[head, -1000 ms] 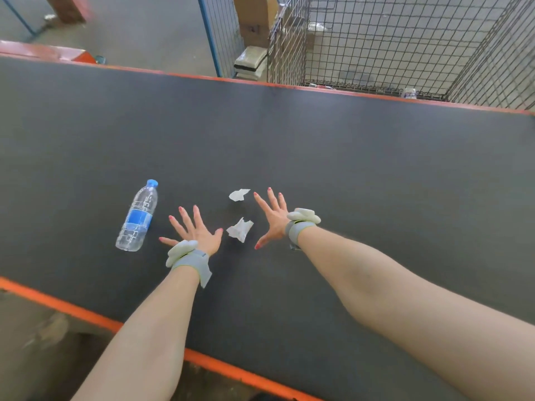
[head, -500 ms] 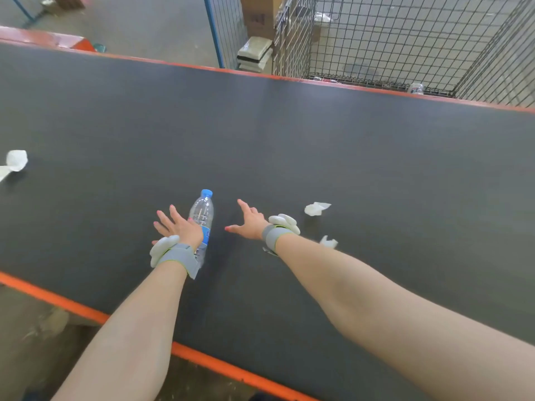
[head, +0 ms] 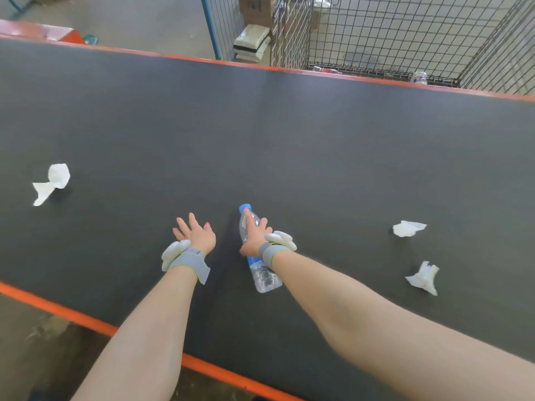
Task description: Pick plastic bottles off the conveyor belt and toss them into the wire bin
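Note:
A clear plastic bottle (head: 265, 277) with a blue cap and blue label lies on the dark conveyor belt (head: 318, 140), cap pointing away from me. My right hand (head: 256, 235) lies over its upper half, fingers stretched along it toward the cap, thumb at its left side; I see no fingers curled round it. My left hand (head: 197, 234) hovers just left of the bottle, fingers spread, holding nothing. The wire bin (head: 405, 33) stands beyond the belt's far edge at the upper right, with one bottle (head: 419, 77) on its floor.
Crumpled white paper lies on the belt: one piece at the left (head: 53, 180), two at the right (head: 408, 228) (head: 424, 277). Orange rails (head: 86, 324) border the belt near and far. Boxes and stacked packs (head: 250, 41) sit left of the bin.
The bottle and paper scraps have travelled rightward on the belt. My right hand has come down over the bottle; my left hand, which covered it before, now sits to its left.

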